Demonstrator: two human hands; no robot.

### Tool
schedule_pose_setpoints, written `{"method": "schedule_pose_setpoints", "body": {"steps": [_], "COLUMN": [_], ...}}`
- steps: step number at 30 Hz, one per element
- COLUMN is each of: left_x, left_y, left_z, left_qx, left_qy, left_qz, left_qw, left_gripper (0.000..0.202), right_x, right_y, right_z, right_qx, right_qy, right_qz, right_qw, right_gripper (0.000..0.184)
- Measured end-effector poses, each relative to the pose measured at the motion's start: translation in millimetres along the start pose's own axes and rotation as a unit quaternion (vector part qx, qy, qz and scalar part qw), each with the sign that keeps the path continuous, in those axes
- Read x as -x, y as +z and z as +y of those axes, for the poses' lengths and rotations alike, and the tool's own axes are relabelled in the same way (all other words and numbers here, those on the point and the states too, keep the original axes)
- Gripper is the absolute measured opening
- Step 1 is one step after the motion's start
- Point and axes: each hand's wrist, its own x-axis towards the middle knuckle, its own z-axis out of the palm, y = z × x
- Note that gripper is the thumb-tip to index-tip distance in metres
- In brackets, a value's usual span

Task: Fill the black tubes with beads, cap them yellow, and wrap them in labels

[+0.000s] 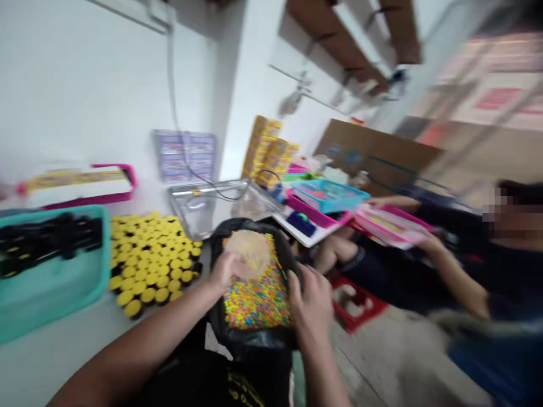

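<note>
left hand: on tan disc | right hand: on black liner | multicoloured beads beneath | yellow-lidded jars beside

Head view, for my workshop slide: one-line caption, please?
Left hand, right hand in a black bag of colourful granules beside yellow-capped jars.

Yellow-capped jars, teal plastic tray, metal tray, stacked yellow boxes, pink tray

Pale round disc atop multicoloured granules in black bag.
</note>
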Motion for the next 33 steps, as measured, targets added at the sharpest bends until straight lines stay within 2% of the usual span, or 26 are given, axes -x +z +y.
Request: {"method": "schedule_pose_setpoints", "body": {"steps": [1, 2, 4, 6, 10, 15, 18, 21, 24, 27, 31, 33], "left_x": [-3, -5, -7, -6, -3, -4, -20, -54, -93, -123, -141, -144], "left_y": [0.1, 0.0, 0.2, 0.2, -4.1, -14.4, -23.0, -36.7, -53.1, -64.6, -68.1, -67.2], "left_z": [1, 2, 4, 7, 14, 38, 67, 96, 116, 121, 118, 116], "left_qx": [0.014, 0.028, 0.049, 0.061, 0.065, 0.04, -0.033, -0.081, -0.107, -0.132, -0.173, -0.197], "left_qy": [-0.003, -0.005, -0.008, -0.018, -0.051, -0.033, -0.031, -0.03, -0.011, 0.011, 0.015, 0.019], "left_qz": [0.008, 0.013, 0.011, -0.007, -0.046, -0.053, 0.007, 0.105, 0.207, 0.264, 0.268, 0.245], "left_qw": [1.0, 1.0, 0.999, 0.998, 0.996, 0.997, 0.999, 0.991, 0.973, 0.956, 0.948, 0.949], "left_gripper": [0.041, 0.043, 0.049, 0.056, 0.061, 0.055, 0.044, 0.039, 0.038, 0.038, 0.038, 0.038], "right_x": [0, 0, 2, 6, 15, 19, 19, 21, 23, 24, 24, 24], "right_y": [-1, 0, 1, 3, 7, 16, 18, 18, 20, 24, 25, 23], "right_z": [15, 29, 56, 75, 91, 88, 86, 85, 86, 89, 89, 86], "right_qx": [0.034, 0.052, 0.021, -0.04, -0.188, -0.34, -0.387, -0.407, -0.413, -0.412, -0.408, -0.397], "right_qy": [0.038, 0.09, 0.191, 0.253, 0.297, 0.384, 0.413, 0.44, 0.442, 0.432, 0.43, 0.407], "right_qz": [-0.014, -0.056, -0.138, -0.162, -0.103, -0.032, -0.022, -0.017, 0.016, 0.03, 0.036, 0.033], "right_qw": [0.999, 0.993, 0.972, 0.953, 0.931, 0.858, 0.825, 0.8, 0.796, 0.802, 0.805, 0.822], "right_gripper": [0.066, 0.072, 0.078, 0.08, 0.075, 0.064, 0.056, 0.051, 0.046, 0.041, 0.038, 0.035]}}
